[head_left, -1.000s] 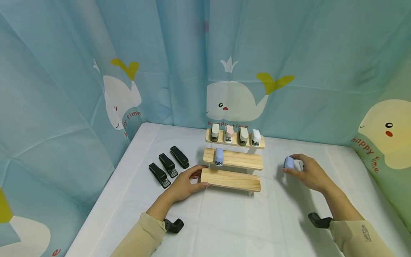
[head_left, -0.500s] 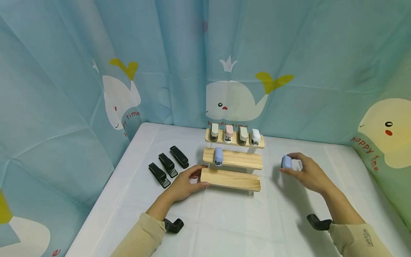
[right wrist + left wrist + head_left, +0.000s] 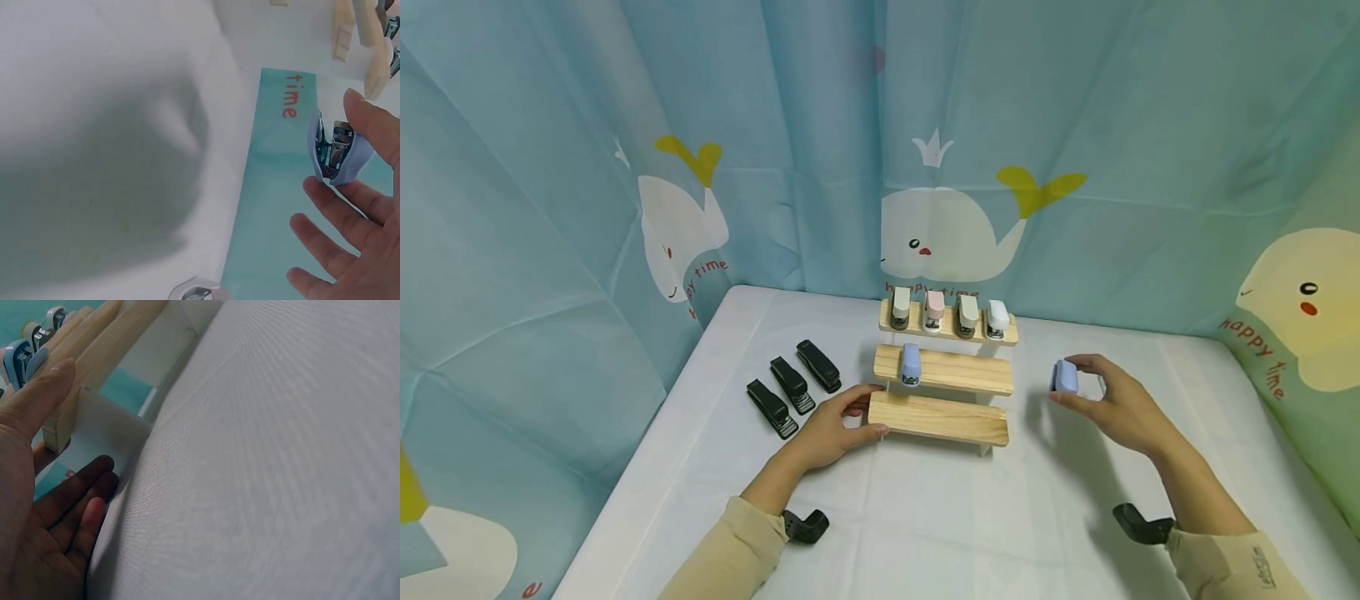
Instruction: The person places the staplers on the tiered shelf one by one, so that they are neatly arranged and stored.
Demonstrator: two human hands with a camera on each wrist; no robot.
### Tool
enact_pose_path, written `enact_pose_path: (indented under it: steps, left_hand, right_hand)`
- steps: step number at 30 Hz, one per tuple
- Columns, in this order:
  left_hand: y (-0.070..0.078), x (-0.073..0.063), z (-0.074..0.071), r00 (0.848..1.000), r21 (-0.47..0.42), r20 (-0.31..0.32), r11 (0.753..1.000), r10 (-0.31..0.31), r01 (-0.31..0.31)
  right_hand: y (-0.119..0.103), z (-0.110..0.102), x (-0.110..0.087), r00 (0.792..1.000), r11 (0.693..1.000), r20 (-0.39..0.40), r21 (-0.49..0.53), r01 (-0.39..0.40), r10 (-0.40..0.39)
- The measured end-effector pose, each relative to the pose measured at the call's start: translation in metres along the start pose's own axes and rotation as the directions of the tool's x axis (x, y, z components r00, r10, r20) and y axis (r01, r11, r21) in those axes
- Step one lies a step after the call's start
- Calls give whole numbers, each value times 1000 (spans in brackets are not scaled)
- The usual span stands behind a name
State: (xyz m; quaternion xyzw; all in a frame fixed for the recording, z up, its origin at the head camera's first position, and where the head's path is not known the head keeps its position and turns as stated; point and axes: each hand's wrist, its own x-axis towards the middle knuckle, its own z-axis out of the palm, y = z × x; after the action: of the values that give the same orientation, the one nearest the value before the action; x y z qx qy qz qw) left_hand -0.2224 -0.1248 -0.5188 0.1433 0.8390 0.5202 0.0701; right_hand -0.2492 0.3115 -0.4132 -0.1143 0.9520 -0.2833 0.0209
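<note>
My left hand (image 3: pixel 831 429) grips the left end of the lowest board of a three-step wooden display stand (image 3: pixel 940 418). In the left wrist view, the thumb (image 3: pixel 47 394) lies over the board while the other fingers reach below and behind it. To the right of the stand, my right hand (image 3: pixel 1116 404) pinches a small lilac-blue stapler (image 3: pixel 1065 377) between thumb and fingertips, held over the table. The right wrist view shows this stapler (image 3: pixel 337 150) with its metal inside facing the camera. A matching blue stapler (image 3: pixel 912 365) stands at the left of the middle step.
Several mini staplers (image 3: pixel 934 311) in grey, pink and white line the top step. Three black staplers (image 3: pixel 792 385) lie left of the stand on the white-covered table (image 3: pixel 925 525). A pale object (image 3: pixel 199 291) shows at the right wrist view's bottom edge. Whale-printed curtains (image 3: pixel 820 167) surround the table.
My right hand has moved slightly left toward the stand, carrying the blue stapler. My left hand stays on the lowest board.
</note>
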Motion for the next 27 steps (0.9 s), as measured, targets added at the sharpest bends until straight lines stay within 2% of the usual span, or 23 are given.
enact_pose_path:
  steps: [11, 27]
  left_hand:
    - [0, 0, 0, 1000, 6, 3, 1000, 1, -1]
    - [1, -1, -1, 1000, 1, 7, 1000, -7, 7]
  right_hand:
    - [-13, -1, -6, 1000, 999, -13, 33, 9, -8]
    - [-31, 0, -8, 996, 997, -62, 35, 65, -63]
